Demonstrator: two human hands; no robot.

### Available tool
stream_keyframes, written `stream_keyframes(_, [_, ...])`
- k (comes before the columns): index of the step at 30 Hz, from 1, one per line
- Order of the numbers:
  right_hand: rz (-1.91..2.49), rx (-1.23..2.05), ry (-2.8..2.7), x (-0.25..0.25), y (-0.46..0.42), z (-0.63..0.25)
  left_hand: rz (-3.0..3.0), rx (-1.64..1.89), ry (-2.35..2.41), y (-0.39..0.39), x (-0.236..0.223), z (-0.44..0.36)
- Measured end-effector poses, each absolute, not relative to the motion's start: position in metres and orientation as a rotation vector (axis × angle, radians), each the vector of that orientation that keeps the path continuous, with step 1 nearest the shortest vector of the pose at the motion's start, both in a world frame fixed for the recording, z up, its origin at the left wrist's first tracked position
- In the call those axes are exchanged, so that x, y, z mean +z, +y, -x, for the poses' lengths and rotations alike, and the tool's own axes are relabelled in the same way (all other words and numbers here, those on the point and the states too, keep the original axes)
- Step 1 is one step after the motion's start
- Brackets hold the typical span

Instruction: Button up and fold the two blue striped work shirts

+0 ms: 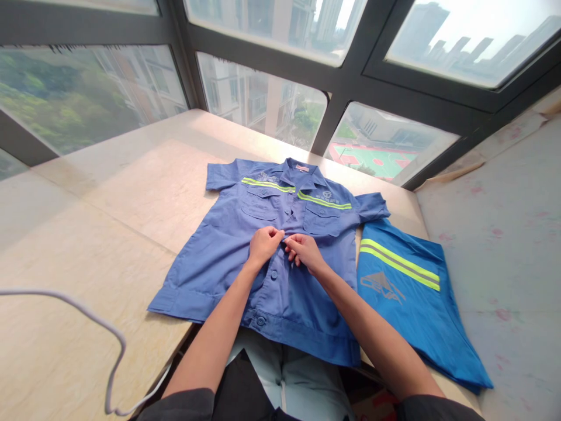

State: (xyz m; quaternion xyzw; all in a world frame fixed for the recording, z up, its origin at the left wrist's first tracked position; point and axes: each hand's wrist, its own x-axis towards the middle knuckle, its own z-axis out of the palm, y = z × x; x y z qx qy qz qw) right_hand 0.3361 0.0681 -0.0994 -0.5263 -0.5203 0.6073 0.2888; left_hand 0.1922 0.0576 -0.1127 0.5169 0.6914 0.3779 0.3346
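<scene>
A blue short-sleeved work shirt (pixel 219 251) with yellow-green reflective stripes lies front side up on the stone-like ledge, its collar away from me and its hem over the near edge. At the middle of its front placket, my left hand (pixel 265 244) pinches the fabric edge. Close beside it my right hand (pixel 303 250) is also closed in a pinch on the placket, fingers curled. Whatever button sits between the fingertips is hidden. Below the hands, a button (pixel 274 274) shows on the placket, and another button (pixel 261 321) is at the hem.
A brighter blue folded garment (pixel 403 263) with a reflective stripe lies at the right, partly under the shirt's sleeve. A white cable (pixel 94 318) curves over the ledge (pixel 87 234) at the left. Framed windows (pixel 263 93) stand behind, and a papered wall (pixel 504 251) is at the right.
</scene>
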Motion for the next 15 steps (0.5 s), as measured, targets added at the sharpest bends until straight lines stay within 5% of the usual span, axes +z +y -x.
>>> stream_keyframes(15, [1.381, 1.449, -1.558, -0.111, 0.061, -0.338, -1.5, 0.959, 1.634, 0.06, -0.117, -0.184])
